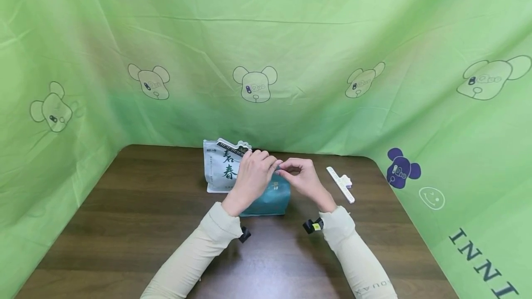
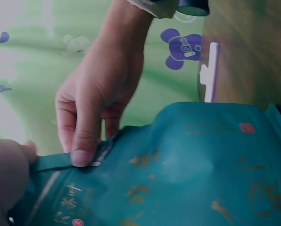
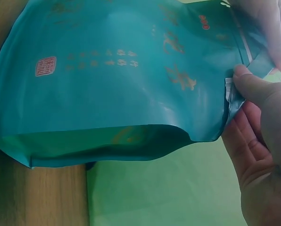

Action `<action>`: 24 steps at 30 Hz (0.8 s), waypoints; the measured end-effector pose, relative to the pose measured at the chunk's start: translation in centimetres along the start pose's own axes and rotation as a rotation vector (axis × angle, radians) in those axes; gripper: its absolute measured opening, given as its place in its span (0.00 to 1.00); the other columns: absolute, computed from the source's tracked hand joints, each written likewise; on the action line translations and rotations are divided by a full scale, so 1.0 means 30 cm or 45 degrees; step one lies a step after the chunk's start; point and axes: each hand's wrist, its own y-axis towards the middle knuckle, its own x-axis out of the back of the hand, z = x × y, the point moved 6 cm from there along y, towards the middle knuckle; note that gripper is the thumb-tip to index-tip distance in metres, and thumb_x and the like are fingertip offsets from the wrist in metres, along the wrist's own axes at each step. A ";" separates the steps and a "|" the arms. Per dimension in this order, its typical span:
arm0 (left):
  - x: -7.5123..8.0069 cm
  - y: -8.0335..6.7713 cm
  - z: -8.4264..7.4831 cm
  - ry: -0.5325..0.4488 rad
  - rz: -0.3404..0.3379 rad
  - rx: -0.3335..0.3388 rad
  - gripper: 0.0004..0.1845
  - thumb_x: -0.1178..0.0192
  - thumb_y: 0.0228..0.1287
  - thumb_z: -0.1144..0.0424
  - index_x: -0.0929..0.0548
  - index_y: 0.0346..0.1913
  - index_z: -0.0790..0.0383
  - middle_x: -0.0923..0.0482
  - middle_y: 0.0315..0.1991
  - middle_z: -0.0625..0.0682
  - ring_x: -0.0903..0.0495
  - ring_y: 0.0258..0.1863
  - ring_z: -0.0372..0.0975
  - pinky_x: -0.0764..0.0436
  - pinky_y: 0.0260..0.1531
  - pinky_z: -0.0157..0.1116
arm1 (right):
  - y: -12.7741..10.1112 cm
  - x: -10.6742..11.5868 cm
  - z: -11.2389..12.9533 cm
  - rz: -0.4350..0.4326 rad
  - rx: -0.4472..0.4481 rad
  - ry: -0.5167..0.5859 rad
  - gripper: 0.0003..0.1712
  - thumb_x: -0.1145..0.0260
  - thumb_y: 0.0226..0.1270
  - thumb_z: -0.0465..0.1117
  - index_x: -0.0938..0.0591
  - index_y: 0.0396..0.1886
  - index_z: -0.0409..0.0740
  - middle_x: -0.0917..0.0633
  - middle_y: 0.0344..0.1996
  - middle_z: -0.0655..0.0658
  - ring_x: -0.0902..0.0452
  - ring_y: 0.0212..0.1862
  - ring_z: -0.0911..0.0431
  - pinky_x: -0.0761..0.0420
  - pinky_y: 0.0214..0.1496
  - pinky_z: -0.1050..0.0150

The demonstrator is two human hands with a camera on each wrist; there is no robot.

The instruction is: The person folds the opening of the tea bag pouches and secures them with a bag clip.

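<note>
A teal foil pouch (image 1: 270,200) with gold lettering stands upright on the brown table (image 1: 145,225), directly in front of me. Both hands meet at its top edge. My left hand (image 1: 254,172) grips the top strip from the left side. My right hand (image 1: 297,174) pinches the same strip between thumb and forefinger, as the left wrist view shows on the teal pouch (image 2: 187,169). In the right wrist view the teal pouch (image 3: 117,89) fills the frame, with my thumb (image 3: 253,87) pressed on its mouth. A white pouch (image 1: 220,165) with dark characters stands just behind, to the left.
A white bag-sealing clip (image 1: 341,183) lies on the table right of my right hand, and the white clip (image 2: 210,70) also shows in the left wrist view. Green cloth (image 1: 266,50) printed with bears walls the table on three sides.
</note>
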 end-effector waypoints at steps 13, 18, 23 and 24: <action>0.000 -0.016 -0.037 0.226 0.024 -0.011 0.08 0.32 0.66 0.58 0.18 0.31 0.54 0.22 0.28 0.47 0.23 0.31 0.42 0.31 0.37 0.39 | -0.002 -0.007 -0.002 0.018 -0.061 -0.020 0.05 0.31 0.59 0.19 0.14 0.31 0.29 0.12 0.31 0.33 0.14 0.30 0.39 0.15 0.35 0.66; -0.004 -0.019 -0.034 0.244 0.037 -0.005 0.07 0.30 0.64 0.56 0.16 0.34 0.53 0.21 0.30 0.47 0.24 0.32 0.42 0.31 0.37 0.39 | -0.002 -0.006 -0.012 0.016 -0.081 -0.060 0.04 0.31 0.60 0.20 0.14 0.32 0.30 0.12 0.30 0.35 0.14 0.30 0.48 0.14 0.35 0.65; -0.007 -0.016 -0.036 0.265 0.051 0.004 0.08 0.27 0.61 0.56 0.15 0.35 0.54 0.21 0.31 0.47 0.23 0.34 0.42 0.31 0.38 0.39 | 0.005 -0.008 0.015 0.029 -0.081 -0.090 0.04 0.32 0.61 0.20 0.16 0.31 0.29 0.12 0.29 0.35 0.14 0.29 0.44 0.14 0.34 0.63; -0.008 -0.016 -0.036 0.268 0.053 0.009 0.08 0.27 0.61 0.56 0.15 0.35 0.55 0.21 0.31 0.47 0.23 0.34 0.42 0.31 0.38 0.39 | 0.005 -0.009 0.015 0.027 -0.076 -0.094 0.04 0.32 0.61 0.20 0.16 0.31 0.29 0.13 0.29 0.35 0.14 0.29 0.44 0.14 0.34 0.63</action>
